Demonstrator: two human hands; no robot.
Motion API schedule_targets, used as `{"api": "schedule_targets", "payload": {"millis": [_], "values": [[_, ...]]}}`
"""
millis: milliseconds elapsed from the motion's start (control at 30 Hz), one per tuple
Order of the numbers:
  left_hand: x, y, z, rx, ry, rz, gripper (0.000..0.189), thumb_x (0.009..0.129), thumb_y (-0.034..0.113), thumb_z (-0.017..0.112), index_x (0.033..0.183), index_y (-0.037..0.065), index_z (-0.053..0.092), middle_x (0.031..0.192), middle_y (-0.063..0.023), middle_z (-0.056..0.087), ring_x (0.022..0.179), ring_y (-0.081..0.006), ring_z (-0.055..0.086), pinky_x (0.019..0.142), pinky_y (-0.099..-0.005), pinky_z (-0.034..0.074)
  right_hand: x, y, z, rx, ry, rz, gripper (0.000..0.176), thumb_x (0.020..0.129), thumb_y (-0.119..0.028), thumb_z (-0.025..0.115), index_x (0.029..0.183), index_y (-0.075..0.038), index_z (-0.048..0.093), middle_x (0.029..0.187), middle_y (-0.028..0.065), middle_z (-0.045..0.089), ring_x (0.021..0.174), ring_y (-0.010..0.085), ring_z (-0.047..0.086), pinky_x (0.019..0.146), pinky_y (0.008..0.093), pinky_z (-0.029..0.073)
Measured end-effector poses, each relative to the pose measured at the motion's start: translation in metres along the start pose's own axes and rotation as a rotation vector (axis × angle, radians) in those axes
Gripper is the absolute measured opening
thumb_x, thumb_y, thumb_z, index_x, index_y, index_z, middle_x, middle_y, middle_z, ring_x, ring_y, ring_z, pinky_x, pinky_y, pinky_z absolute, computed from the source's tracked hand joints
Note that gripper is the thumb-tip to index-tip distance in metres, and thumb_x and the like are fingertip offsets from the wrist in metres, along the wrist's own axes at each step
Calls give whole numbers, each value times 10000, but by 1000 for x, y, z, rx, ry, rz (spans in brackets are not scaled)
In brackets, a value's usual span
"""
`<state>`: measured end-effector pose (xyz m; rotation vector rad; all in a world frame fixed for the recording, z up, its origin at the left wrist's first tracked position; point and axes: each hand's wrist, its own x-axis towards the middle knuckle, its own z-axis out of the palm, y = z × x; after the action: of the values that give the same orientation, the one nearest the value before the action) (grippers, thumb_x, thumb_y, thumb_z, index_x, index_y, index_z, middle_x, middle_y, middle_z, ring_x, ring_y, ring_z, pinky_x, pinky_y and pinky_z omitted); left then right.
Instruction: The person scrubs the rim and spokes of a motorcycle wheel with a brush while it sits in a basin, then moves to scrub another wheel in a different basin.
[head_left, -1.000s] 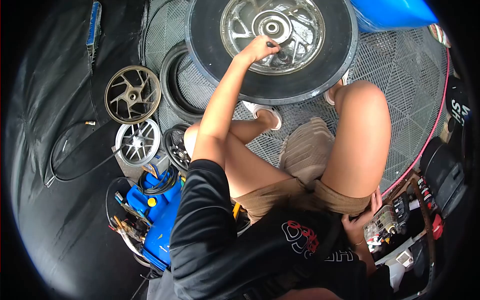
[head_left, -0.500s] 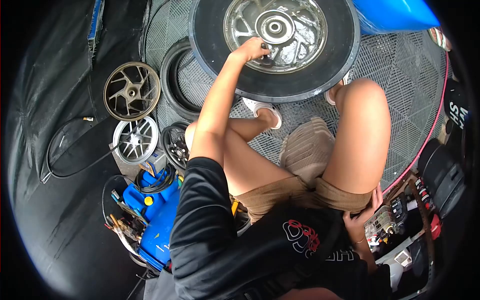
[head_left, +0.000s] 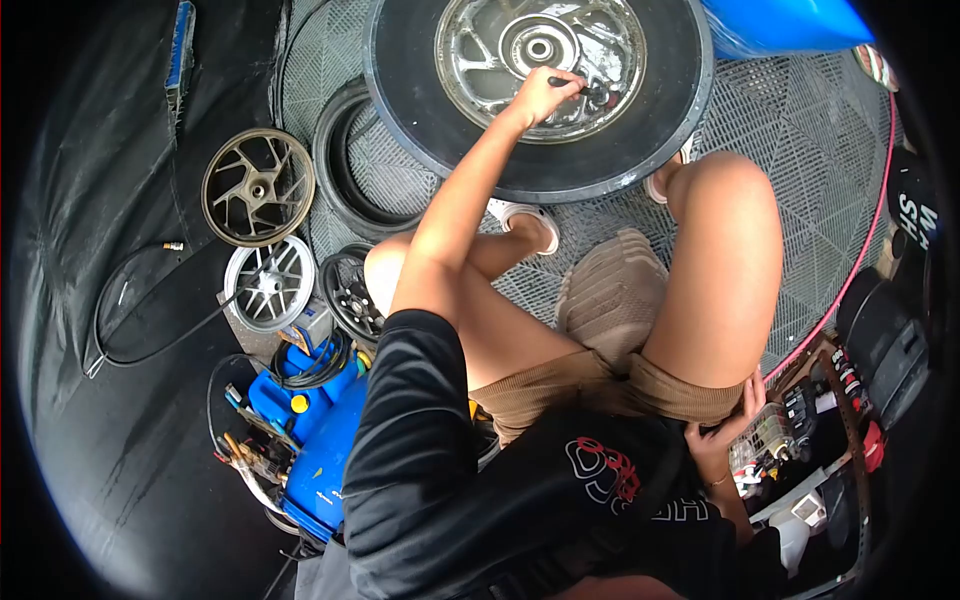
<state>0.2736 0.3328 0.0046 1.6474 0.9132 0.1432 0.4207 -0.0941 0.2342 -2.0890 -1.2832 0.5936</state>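
My left hand (head_left: pixel 545 98) is closed around the dark handle of a small brush-like tool (head_left: pixel 560 82), whose far end touches the spokes of a silver motorcycle wheel rim (head_left: pixel 463 70). Wet, shiny patches cover the rim around its round hub (head_left: pixel 540 48). The rim lies flat inside a wide black round basin (head_left: pixel 420 120), cut off by the top edge of the view. My right hand (head_left: pixel 725 430) rests on my right thigh at the hem of the brown shorts, fingers stretched out and holding nothing.
A bronze wheel rim (head_left: pixel 258 188), a white rim (head_left: pixel 270 285), a black rim (head_left: pixel 352 290) and a tyre (head_left: pixel 335 170) are at left. Blue containers (head_left: pixel 325 460) stand below them. A tool crate (head_left: pixel 850 480) is at right, beside a pink hose (head_left: pixel 860 290). Blue plastic (head_left: pixel 790 25) sits top right.
My left hand has moved right across the rim with the tool, from the left-hand spokes to just below the hub. My right hand stays on the thigh. The view has shifted slightly.
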Motion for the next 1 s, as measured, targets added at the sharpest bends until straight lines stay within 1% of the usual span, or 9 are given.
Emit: {"api": "schedule_targets", "payload": {"millis": [167,233,300,367,467,700,800,967,1000], "values": [[-21,20,-2,100,125,273,203,812,170,545,938,39,637,825,-69,620,757,-129,562,714,-250,432,2,0,1,14,-2,-27,741,648,-292,601,1245,-6,267,1230,274,309,1153,399,318,958,484,253],[-34,27,2,51,73,271,208,811,175,551,939,31,630,779,-76,608,755,-158,554,714,-270,426,2,1,3,33,14,-30,737,648,-292,600,1241,-3,272,1228,276,314,1153,400,319,956,482,257],[-41,26,8,316,27,435,192,793,165,565,908,25,630,789,-99,606,759,-213,560,721,-293,433,2,1,4,46,31,-30,732,648,-292,600,1237,0,278,1226,277,319,1153,400,321,955,481,261],[-48,25,13,447,-16,442,172,781,158,567,882,33,629,805,-123,603,786,-265,557,747,-329,435,4,0,3,28,24,-44,721,650,-285,598,1227,15,287,1220,283,327,1150,402,325,951,480,269],[-57,20,8,399,-1,393,182,776,162,569,894,36,626,816,-125,602,795,-274,553,754,-337,432,4,0,2,20,16,-60,714,642,-262,596,1218,30,291,1218,287,326,1146,404,331,952,481,273],[-98,11,-48,643,-247,263,219,757,171,583,921,29,618,951,-146,588,918,-285,543,832,-347,422,7,0,3,21,19,-78,717,619,-225,590,1217,33,289,1219,294,324,1148,408,329,955,487,272],[-113,1,-74,723,-292,242,199,755,154,577,894,17,616,918,-134,590,907,-278,538,822,-341,425,3,1,3,48,17,-56,720,619,-225,589,1220,30,285,1223,295,321,1148,410,326,955,486,268],[-130,-7,-102,1040,-263,321,93,717,130,566,730,40,588,774,-80,575,833,-237,542,743,-324,463,2,3,4,65,15,-48,719,624,-232,584,1224,23,281,1232,293,313,1148,410,324,954,484,261],[-132,-6,-105,1105,-277,256,145,731,119,577,825,10,596,833,-105,578,844,-248,532,770,-327,444,2,2,4,66,14,-47,719,624,-232,584,1224,23,281,1232,293,313,1148,410,324,954,484,261]]}}
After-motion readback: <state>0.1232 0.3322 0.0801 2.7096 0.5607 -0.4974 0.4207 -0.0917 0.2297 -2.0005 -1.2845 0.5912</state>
